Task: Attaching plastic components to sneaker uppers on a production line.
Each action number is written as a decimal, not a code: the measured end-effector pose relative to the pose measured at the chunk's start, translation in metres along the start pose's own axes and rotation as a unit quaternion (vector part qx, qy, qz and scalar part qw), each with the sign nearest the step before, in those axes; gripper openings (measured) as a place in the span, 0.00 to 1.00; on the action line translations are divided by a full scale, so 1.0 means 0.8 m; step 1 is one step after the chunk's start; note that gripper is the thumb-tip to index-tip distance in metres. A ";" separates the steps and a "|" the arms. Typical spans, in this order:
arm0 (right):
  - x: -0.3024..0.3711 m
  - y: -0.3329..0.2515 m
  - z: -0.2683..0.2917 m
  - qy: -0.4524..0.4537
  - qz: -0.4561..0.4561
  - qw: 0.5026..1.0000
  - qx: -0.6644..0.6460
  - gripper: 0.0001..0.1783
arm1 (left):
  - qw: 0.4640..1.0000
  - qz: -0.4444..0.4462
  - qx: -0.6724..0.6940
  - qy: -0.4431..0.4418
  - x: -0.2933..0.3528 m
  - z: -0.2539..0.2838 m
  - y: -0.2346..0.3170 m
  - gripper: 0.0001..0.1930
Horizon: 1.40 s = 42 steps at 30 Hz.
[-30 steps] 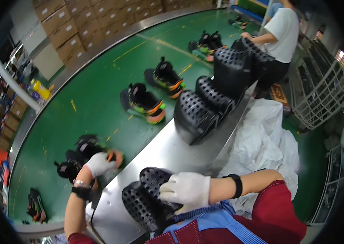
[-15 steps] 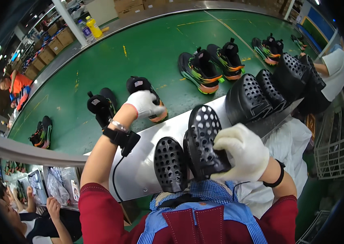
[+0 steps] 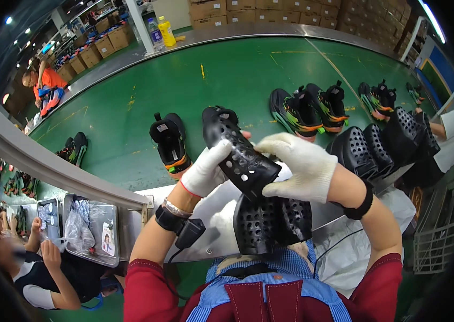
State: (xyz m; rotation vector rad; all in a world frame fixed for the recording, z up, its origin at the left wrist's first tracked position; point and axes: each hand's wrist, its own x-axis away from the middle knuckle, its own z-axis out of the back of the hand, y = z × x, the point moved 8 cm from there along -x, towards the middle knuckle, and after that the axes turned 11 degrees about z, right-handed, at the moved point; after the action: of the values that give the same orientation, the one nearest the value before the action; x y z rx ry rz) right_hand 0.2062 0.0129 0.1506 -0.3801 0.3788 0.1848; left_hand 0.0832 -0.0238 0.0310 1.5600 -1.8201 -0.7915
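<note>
Bright, even light reaches my left hand [image 3: 204, 173] and right hand [image 3: 306, 167]; a tube light [image 3: 433, 22] glares at upper right, the metal table [image 3: 221, 228] shines, and fisheye distortion bows straight edges toward black corners.

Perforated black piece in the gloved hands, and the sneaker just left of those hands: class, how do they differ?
The left hand and right hand hold the perforated black piece; the sneaker stands on the green surface. The piece is dotted with round holes; the sneaker has an open collar. The piece is all black; the sneaker adds orange and green. Black dominates both.
</note>
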 end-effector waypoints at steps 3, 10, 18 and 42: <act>0.008 0.040 -0.031 -0.084 -0.173 0.981 -0.019 0.32 | 0.996 -0.066 -0.016 0.061 -0.001 0.025 -0.009 0.23; -0.015 0.067 -0.046 -0.140 -0.254 0.955 0.068 0.26 | 0.986 -0.094 0.121 0.069 -0.009 0.059 -0.027 0.19; -0.017 0.101 -0.058 -0.208 -0.315 0.924 0.068 0.29 | 0.991 0.005 0.093 0.095 -0.026 0.078 -0.043 0.24; -0.094 0.214 -0.167 -0.319 -0.302 0.886 0.146 0.21 | 0.762 -0.015 -0.578 0.291 -0.046 0.102 -0.030 0.17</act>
State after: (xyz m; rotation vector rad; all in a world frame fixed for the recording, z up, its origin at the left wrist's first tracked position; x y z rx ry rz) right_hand 0.0522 0.1086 0.0096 -0.1074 -0.3719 -0.3571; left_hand 0.0397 0.0138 -0.0416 0.8037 -0.5507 -0.9949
